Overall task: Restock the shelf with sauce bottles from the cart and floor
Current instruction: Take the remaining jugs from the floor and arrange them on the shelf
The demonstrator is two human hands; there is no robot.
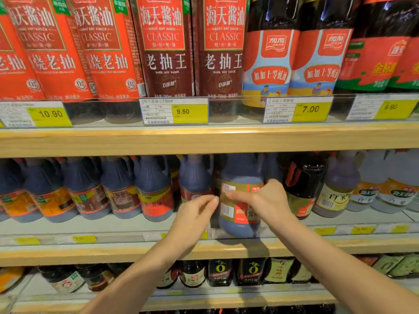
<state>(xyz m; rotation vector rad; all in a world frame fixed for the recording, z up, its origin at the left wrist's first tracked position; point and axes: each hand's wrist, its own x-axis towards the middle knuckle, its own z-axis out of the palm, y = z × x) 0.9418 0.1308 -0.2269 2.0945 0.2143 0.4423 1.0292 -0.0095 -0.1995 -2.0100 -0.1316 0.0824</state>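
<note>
A dark sauce jug [240,177] with an olive and red label stands at the front of the middle shelf [68,254], its barcode side turned toward me. My right hand [267,198] lies against the jug's label, fingers stretched left across it. My left hand [199,211] is at the jug's left side with fingertips pinched together near the label edge; whether it touches the jug is unclear. The motion blurs both hands.
More dark jugs [154,189] line the middle shelf to the left; a black bottle [303,184] and pale vinegar jugs [385,184] stand to the right. Tall soy sauce bottles [163,46] fill the upper shelf above yellow price tags [188,112]. Small bottles [220,271] sit on the lower shelf.
</note>
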